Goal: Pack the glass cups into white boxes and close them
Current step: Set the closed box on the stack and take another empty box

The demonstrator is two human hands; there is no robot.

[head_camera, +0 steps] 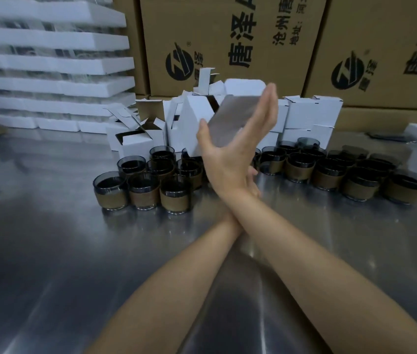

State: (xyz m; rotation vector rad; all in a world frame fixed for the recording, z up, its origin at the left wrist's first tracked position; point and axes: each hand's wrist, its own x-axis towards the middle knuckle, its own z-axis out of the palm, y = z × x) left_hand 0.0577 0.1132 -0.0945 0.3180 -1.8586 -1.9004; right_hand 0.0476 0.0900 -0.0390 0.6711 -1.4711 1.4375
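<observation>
over the glass cups, a white box clasped in the right hand
thumb against straight fingers; a slip could topple cups. left hand mostly hidden, cannot tell.

On a shiny steel table, the right hand holds a small white cardboard box aloft between its thumb and straight fingers. The left hand is mostly hidden behind the right wrist. Dark glass cups with brown sleeves stand clustered below, before a pile of folded white boxes, stacked white foam trays and printed brown cartons.
</observation>
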